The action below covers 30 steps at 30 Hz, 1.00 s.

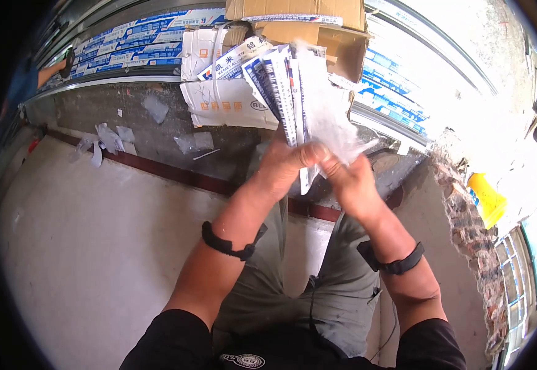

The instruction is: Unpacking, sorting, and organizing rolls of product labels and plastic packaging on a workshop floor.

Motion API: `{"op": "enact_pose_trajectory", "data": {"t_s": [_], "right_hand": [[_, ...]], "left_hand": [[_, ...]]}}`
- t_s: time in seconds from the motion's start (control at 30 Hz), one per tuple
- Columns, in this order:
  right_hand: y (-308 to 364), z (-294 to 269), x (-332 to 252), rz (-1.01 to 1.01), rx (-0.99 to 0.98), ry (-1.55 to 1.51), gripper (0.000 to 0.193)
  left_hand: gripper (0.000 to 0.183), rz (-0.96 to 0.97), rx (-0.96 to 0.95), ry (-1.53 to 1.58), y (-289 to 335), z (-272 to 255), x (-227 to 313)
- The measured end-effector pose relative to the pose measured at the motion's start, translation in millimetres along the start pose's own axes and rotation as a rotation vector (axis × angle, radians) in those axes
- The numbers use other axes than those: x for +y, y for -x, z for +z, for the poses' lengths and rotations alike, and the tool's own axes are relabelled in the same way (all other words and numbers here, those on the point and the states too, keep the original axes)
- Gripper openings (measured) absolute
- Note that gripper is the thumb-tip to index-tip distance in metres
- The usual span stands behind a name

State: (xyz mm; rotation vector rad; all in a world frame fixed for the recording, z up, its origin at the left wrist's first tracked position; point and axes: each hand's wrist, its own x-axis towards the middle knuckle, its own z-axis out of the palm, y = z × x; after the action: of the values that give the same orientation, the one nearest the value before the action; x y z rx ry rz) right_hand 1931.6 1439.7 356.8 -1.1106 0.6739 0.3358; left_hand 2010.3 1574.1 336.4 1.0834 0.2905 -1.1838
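Note:
In front of my knees, both hands grip one fanned bundle. My left hand (285,163) is closed round the lower end of several blue-and-white printed strips (281,86), which look like packaging film. My right hand (358,188) is closed on the crumpled, whitish translucent plastic film (324,108) on the bundle's right side. My thumbs come together at the middle, and a strip end (307,180) pokes out below them. Just behind the bundle stands an opened white carton (219,111) with orange marks, partly hidden by the strips.
A brown cardboard box (302,9) sits behind the white carton. Long blue-and-white wrapped profiles (133,46) are stacked at the back. Plastic scraps (111,139) litter the grey ledge. A broken brick edge (472,246) runs down the right, near a yellow object (487,197). A person's arm (52,69) shows far left.

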Motion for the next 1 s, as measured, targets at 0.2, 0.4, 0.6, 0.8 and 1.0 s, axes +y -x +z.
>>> {"op": "enact_pose_trajectory", "data": {"t_s": [0.2,0.4,0.6,0.8,1.0], "right_hand": [[-6.7,-30.4,-11.3,0.146,0.104,-0.486,0.034],[-23.3,-104.0,-50.6,0.075,0.499,0.057,0.03],[-14.7,-156.0,-94.3,-0.049,0.543,0.351,0.024],[-13.1,-222.2,-117.5,0.097,0.628,0.585,0.025],[9.0,-425.0,-206.9,-0.161,0.992,-0.014,0.052]], "left_hand": [[0.042,-0.051,0.157,0.199,-4.2,-21.1,8.8],[0.041,0.027,0.317,0.214,-14.2,-50.3,29.2],[0.044,0.093,0.239,0.212,-33.1,-30.6,40.8],[0.048,0.124,0.35,0.145,-25.6,-61.2,44.5],[0.046,0.135,0.535,0.161,-29.3,-79.4,48.8]]}}
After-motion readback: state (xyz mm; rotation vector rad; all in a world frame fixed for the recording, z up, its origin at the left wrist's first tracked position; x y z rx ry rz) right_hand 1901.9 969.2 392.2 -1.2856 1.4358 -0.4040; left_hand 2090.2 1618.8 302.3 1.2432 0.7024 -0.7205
